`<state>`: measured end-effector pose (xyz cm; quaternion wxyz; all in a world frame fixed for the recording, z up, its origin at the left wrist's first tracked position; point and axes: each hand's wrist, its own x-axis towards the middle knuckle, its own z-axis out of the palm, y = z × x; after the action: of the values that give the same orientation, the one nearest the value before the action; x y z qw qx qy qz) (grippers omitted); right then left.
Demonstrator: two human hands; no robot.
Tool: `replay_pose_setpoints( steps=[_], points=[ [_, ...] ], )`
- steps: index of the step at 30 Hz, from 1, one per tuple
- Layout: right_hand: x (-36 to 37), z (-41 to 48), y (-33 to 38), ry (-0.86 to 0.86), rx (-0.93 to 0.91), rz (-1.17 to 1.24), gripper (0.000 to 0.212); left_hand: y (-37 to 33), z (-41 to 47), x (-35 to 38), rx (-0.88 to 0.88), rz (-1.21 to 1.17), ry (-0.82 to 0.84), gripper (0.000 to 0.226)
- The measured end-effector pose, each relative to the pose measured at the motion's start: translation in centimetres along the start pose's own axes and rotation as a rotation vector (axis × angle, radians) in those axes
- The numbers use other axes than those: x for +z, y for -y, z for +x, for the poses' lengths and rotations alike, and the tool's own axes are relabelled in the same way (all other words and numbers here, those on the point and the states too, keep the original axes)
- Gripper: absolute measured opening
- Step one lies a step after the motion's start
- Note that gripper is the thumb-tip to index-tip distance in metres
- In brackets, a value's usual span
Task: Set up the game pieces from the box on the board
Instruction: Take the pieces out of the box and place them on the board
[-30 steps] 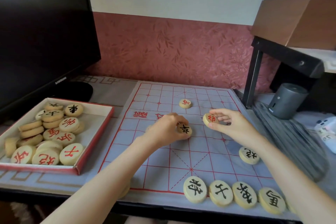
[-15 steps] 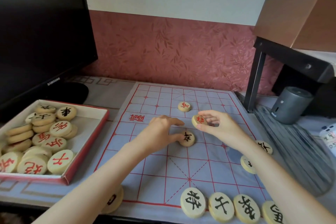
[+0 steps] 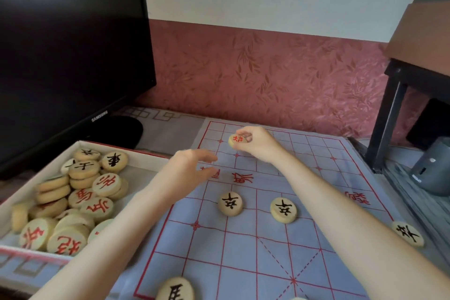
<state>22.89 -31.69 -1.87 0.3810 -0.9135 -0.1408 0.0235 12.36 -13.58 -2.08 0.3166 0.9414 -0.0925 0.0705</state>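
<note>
I see a large black flat monitor point(image 3: 68, 56) standing at the left rear of the worktop point(image 3: 168, 126), and in front of me the pale blue cloth game board with a red grid point(image 3: 267, 238), its long axis running away from me toward the wall. To its left lies the shallow white cardboard box with a red rim point(image 3: 143, 161), holding a loose heap of round cream wooden pieces point(image 3: 73, 202), some flat with red or black characters up, others stacked or tilted on edge. My left hand point(image 3: 192, 168) hangs open and empty over the board's left edge, fingers spread. My right hand point(image 3: 258, 143) pinches a round cream piece with a red character point(image 3: 235, 140) over the far left squares, face tilted toward me. Two black-character pieces point(image 3: 230, 203) lie flat side by side mid-board
</note>
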Motion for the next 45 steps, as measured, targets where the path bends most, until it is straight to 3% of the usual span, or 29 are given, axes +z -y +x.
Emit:
replay_pose_setpoints(
  steps=[11, 16, 20, 24, 28, 33, 37, 42, 45],
  points=[
    [4.7, 6.0, 0.5, -0.017, 0.040, -0.241, 0.035, 3.1, -0.9, -1.7, -0.041, 0.013, -0.034, 0.030],
    [4.4, 5.7, 0.5, -0.006, 0.001, -0.341, 0.051, 3.9, -1.5, -2.2, -0.021, -0.014, -0.040, 0.030],
    [4.7, 4.0, 2.7, -0.011, -0.126, -0.207, 0.045, 4.9, -2.5, -3.5, -0.062, 0.021, -0.096, 0.028],
    [6.2, 1.1, 6.5, 0.090, -0.286, -0.128, 0.030, 7.3, -4.2, -5.3, -0.135, 0.063, -0.189, 0.031],
    [8.6, -2.1, 10.4, 0.239, -0.387, -0.007, 0.029, 9.7, -6.5, -7.5, -0.243, 0.153, -0.276, 0.034],
    [12.5, -3.9, 12.9, 0.348, -0.424, -0.008, 0.039, 12.5, -7.8, -9.2, -0.314, 0.190, -0.286, 0.035],
    [14.9, -4.3, 14.0, 0.331, -0.441, -0.009, 0.050, 13.1, -7.9, -9.6, -0.372, 0.181, -0.271, 0.038],
    [17.0, -4.0, 14.3, 0.295, -0.473, -0.135, 0.049, 13.2, -7.5, -9.7, -0.410, 0.124, -0.267, 0.045],
    [16.6, -4.1, 14.1, 0.280, -0.445, -0.071, 0.048, 13.1, -7.4, -9.7, -0.417, 0.067, -0.315, 0.044]
  ],
)
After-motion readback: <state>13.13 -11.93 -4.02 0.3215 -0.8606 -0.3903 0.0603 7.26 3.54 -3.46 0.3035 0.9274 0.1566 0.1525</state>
